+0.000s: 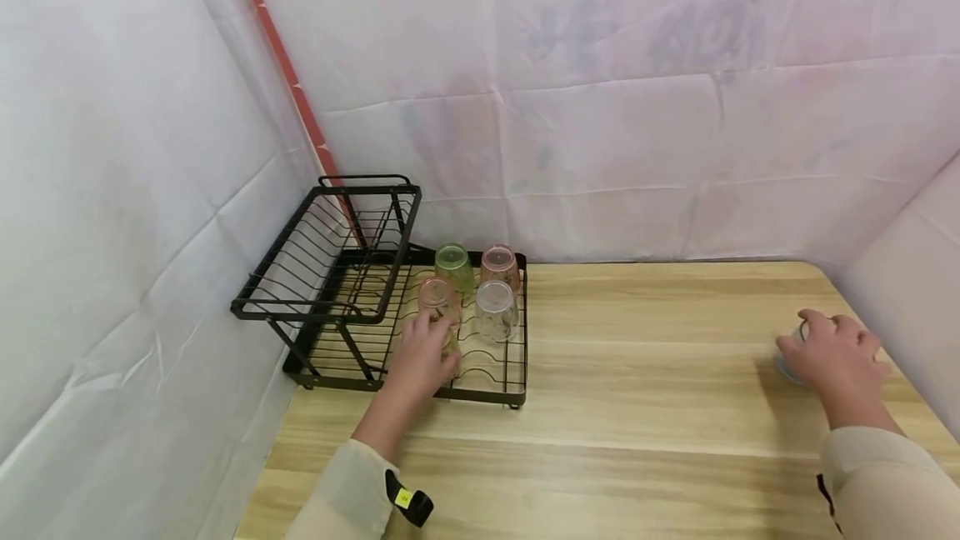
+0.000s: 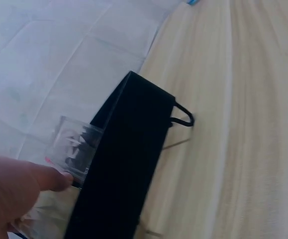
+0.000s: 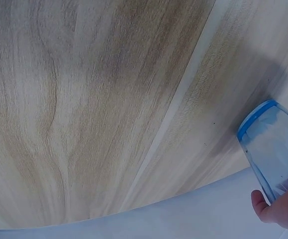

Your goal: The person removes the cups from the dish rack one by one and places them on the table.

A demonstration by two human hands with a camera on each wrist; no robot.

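Observation:
At the front of the rack's lower level my left hand [image 1: 422, 354] grips a pale yellow glass [image 1: 451, 343], which it largely covers. The left wrist view shows the thumb [image 2: 51, 178] against that glass, behind the rack's black side. Just behind it stands an orange-pink glass [image 1: 437, 297]. A clear glass [image 1: 497, 312], a green glass [image 1: 455, 267] and a pink glass [image 1: 500, 266] stand nearby, bases up. Far to the right, my right hand [image 1: 836, 354] holds a light blue glass [image 3: 274, 144] from above, its blue rim toward the tabletop.
The black two-tier dish rack [image 1: 480, 396] occupies the left of the wooden table [image 1: 637, 440]. Its raised upper basket [image 1: 300, 252] stands left of the glasses. White sheeting [image 1: 600, 148] hangs behind the table and along both sides.

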